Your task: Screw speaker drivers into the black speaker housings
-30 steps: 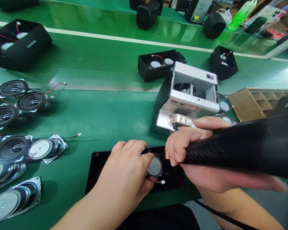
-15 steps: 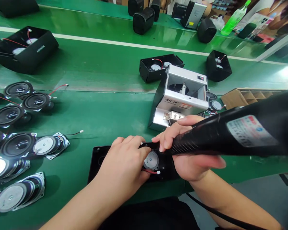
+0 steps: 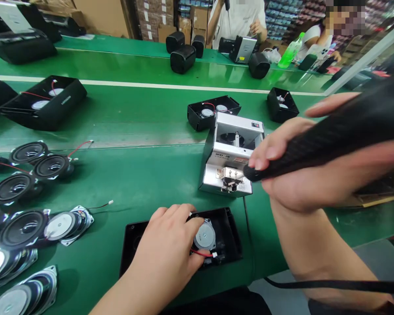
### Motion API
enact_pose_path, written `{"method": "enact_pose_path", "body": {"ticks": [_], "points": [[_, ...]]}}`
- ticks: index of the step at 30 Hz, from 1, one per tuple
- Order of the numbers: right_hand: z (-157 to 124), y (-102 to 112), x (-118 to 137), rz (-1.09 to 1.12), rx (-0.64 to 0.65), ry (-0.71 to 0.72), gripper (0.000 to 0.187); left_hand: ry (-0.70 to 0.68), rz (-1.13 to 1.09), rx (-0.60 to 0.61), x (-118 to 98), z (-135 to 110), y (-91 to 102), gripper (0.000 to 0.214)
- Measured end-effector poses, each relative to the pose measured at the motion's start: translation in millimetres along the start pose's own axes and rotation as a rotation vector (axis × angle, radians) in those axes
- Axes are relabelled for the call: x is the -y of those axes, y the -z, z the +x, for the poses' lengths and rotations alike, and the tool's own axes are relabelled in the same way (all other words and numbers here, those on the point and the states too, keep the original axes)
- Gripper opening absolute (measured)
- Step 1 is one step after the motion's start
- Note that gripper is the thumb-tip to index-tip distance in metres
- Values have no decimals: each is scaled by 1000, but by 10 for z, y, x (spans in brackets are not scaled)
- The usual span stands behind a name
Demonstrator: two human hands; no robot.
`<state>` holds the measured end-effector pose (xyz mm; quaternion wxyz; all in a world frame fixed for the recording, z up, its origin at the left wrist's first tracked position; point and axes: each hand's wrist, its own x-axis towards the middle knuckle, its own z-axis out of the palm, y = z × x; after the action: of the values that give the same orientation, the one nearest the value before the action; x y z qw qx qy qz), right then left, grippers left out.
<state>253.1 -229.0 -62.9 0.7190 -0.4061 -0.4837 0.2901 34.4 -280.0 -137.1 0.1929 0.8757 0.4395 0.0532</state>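
My left hand [image 3: 170, 249] rests over a black speaker housing [image 3: 228, 232] at the table's front edge. Its thumb and forefinger curl round the left side of a round speaker [image 3: 205, 235] lying magnet-up inside, with a red wire and white plug below. In my right hand [image 3: 298, 175] is a black electric screwdriver [image 3: 335, 131], fingers closed round its ribbed body. The screwdriver's tip end is at the front of a silver screw feeder [image 3: 239, 151], beside its small metal outlet; whether it touches is too small to tell.
Several loose speakers [image 3: 22, 227] lie on the left of the green table. Further back stand open black housings [image 3: 42, 105] with speakers inside. A green bottle [image 3: 290, 51] and a person in a white shirt [image 3: 238, 22] are across the table. A black cable [image 3: 331, 285] hangs at lower right.
My right hand has lifted the screwdriver away from the housing, up and right to the screw feeder. My left hand stays on the speaker. The view has tilted up.
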Motion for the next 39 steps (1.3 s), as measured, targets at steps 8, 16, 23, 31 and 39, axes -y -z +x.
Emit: {"method": "enact_pose_path", "body": {"ticks": [8,16,23,31,39], "points": [[-15,-80,-275,-41,-103,171,82,-18,-3,-30,32,25,-36,40],[-24,-102,-240,-64,-116,190,79,-11,-19,-32,23,12,-34,42],[-22,-62,-255,0,-81,196,78,-13,-34,-48,24,15,-21,41],[-52,-107,-178,-33,-109,160,75,-17,-20,-57,32,5,-39,44],[-79,-62,-178,-34,-58,168,84,-22,-23,-60,31,9,-51,44]]}}
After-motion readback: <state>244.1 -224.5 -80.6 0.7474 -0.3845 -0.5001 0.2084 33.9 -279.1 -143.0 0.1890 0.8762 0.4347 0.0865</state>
